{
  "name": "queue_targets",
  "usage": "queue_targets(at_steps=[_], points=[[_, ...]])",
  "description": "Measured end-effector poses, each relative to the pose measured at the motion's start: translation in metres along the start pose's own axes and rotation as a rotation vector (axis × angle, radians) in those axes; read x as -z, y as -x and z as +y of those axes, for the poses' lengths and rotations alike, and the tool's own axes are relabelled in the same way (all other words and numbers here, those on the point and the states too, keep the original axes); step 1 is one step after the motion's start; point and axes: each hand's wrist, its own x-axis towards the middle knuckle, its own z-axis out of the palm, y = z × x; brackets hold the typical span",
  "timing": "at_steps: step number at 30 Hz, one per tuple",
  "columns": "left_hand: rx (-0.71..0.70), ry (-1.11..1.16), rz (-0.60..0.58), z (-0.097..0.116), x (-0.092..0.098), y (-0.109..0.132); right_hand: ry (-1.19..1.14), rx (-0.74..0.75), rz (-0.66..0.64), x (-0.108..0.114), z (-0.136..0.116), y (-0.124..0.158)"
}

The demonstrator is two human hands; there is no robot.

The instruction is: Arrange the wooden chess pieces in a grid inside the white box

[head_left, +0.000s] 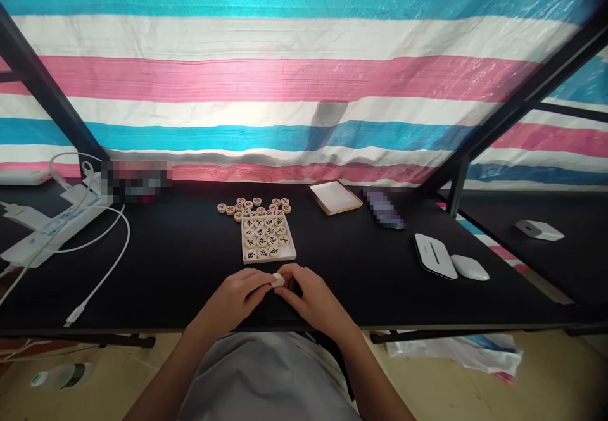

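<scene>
My left hand (237,297) and my right hand (311,297) meet at the front edge of a black table (180,263). Both pinch one round wooden chess piece (278,280) between their fingertips. Just beyond them lies a small white box (268,258) filled with rows of round pieces marked with characters. Several loose pieces (254,206) lie in a cluster behind the box. The box's lid (335,197) rests upside down to the right of that cluster.
White power strips (57,225) and trailing cables (107,269) cover the table's left part. Two white devices (446,259) lie at right, another (539,230) on a neighbouring table. A striped tarpaulin (285,79) hangs behind. A bottle (59,375) lies on the floor.
</scene>
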Motion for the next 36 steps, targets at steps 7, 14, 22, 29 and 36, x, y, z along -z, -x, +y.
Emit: queue_targets(at_steps=[7,14,22,29,36], points=[[0.008,-0.027,-0.022,0.0029,-0.0007,-0.0002,0.056,0.059,0.007,-0.0029,0.0033,0.0005],[0.017,-0.108,-0.044,0.0060,0.0011,-0.0040,0.048,0.082,0.007,-0.0038,0.0062,0.0014],[0.039,-0.089,-0.037,0.0063,0.0011,-0.0024,0.006,0.074,0.004,-0.0044,0.0066,0.0013],[0.040,-0.100,-0.018,0.0029,-0.0013,-0.0019,-0.126,0.049,-0.015,0.0005,0.0033,0.0042],[0.003,-0.159,-0.004,0.0031,-0.0026,-0.0025,-0.146,0.041,-0.021,0.0003,0.0023,0.0047]])
